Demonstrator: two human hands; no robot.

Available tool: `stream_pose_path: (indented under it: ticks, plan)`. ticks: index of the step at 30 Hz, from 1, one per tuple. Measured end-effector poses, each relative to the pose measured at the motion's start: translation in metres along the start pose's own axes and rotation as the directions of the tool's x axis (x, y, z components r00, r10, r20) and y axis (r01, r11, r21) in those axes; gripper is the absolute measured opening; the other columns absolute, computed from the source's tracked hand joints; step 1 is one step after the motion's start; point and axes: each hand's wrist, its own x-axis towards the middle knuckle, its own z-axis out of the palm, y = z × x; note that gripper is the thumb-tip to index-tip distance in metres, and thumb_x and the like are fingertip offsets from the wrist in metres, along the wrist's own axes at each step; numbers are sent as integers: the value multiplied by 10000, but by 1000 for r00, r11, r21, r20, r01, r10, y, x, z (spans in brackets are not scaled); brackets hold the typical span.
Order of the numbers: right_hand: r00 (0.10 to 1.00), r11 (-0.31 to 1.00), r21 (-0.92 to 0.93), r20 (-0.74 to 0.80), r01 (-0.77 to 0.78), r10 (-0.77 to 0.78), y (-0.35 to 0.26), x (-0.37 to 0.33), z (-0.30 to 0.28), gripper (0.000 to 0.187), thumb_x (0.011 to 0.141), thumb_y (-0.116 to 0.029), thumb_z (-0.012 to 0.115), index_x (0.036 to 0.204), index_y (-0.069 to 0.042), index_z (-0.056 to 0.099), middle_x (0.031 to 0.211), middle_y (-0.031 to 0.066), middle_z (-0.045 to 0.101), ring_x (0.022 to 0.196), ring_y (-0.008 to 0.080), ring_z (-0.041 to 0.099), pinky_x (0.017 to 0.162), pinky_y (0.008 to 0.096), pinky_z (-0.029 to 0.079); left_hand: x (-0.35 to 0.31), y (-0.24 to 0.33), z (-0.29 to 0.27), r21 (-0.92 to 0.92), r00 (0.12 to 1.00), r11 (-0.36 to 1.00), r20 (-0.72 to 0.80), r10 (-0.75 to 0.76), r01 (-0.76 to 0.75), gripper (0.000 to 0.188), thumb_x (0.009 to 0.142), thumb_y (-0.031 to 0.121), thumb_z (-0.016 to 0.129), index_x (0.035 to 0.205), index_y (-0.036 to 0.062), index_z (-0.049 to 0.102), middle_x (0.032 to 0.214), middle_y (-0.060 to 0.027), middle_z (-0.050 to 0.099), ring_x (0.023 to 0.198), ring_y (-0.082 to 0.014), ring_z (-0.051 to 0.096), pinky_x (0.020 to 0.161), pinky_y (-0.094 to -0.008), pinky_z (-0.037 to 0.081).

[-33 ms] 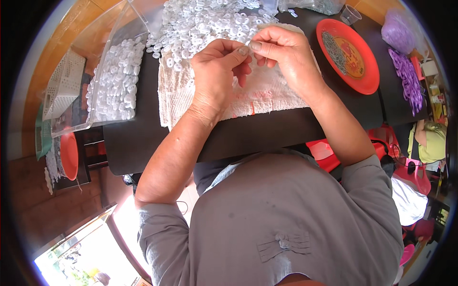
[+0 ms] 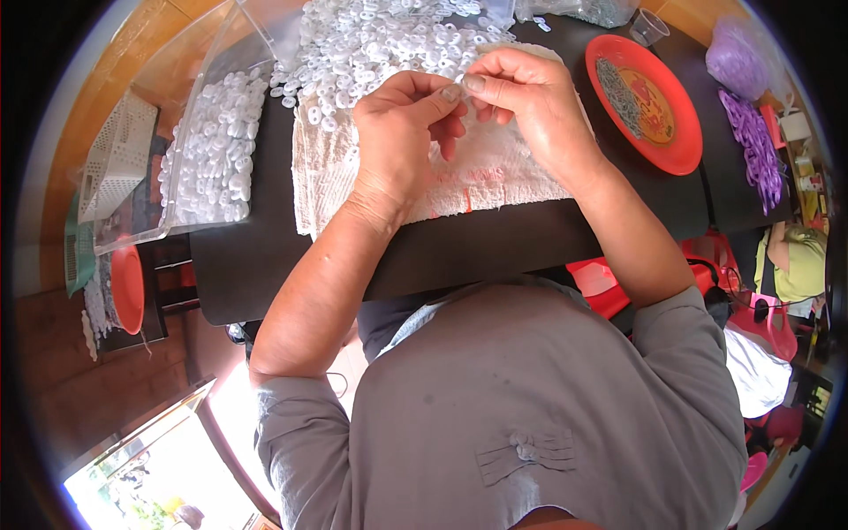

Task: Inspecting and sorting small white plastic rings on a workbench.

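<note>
My left hand (image 2: 411, 119) is closed, its thumb and index fingertip pressed together. Just right of it, my right hand (image 2: 527, 102) pinches the same way, the two thumb tips almost meeting. Whatever sits between the fingertips is too small to make out against the white background. Both hands are raised over a cream towel (image 2: 353, 190) on the dark table. Right behind them spreads a heap of small white oval plastic pieces with holes (image 2: 367, 44). To the right, a red plate (image 2: 686, 141) holds a pile of tiny grey metal pieces (image 2: 621, 99).
A clear plastic bin (image 2: 132, 237) with more white pieces (image 2: 216, 146) stands at the left. At the far right are a clear cup (image 2: 649, 27), a purple bundle (image 2: 738, 60) and a purple chain-like strand (image 2: 755, 150). Another person's yellow-green garment (image 2: 802, 265) shows at the right rim.
</note>
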Motion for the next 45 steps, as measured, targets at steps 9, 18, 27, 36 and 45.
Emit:
stream_pose_path:
  ticks: [9,18,27,36,45]
  plan:
    - [849,364,-808,287,464,-444,31,4,-1,60,826,-59,617,876,-27,613,755,71,649,684,238,635,596,356,467,8,12,-14,82,979,992,-169,113,-100,121,853,33,613,934,-54,633,745,-112,645,560,-133,578,463,-247,430]
    - [894,264,-872,330,412,-303,37,1,3,82,791,-29,600,871,-43,591,814,106,644,738,328,639,614,410,488,7,8,-14,-22,987,999,-155,39,-43,100,836,14,614,904,-56,638,731,-121,643,559,-161,589,460,-260,431]
    - [854,255,-829,415,497,-315,32,10,7,131,739,-15,600,870,-25,600,794,133,622,759,330,636,634,433,495,9,13,-13,-60,982,998,-190,5,-17,75,866,39,595,859,-22,638,718,-111,624,541,-169,558,455,-264,416]
    - [950,719,-626,260,301,-171,19,15,-14,92,816,-93,637,786,-11,609,664,67,574,621,177,584,562,322,443,9,8,-14,87,994,993,-63,84,-79,150,812,6,637,944,-61,654,737,-86,640,576,-126,571,469,-241,418]
    - [962,995,-89,268,-36,59,-1,15,-29,264,869,-247,673,699,-48,628,555,-6,535,489,60,486,471,214,362,-4,5,0,314,950,905,208,231,-289,255,806,18,736,1050,-3,667,834,-36,670,715,-64,583,534,-193,426]
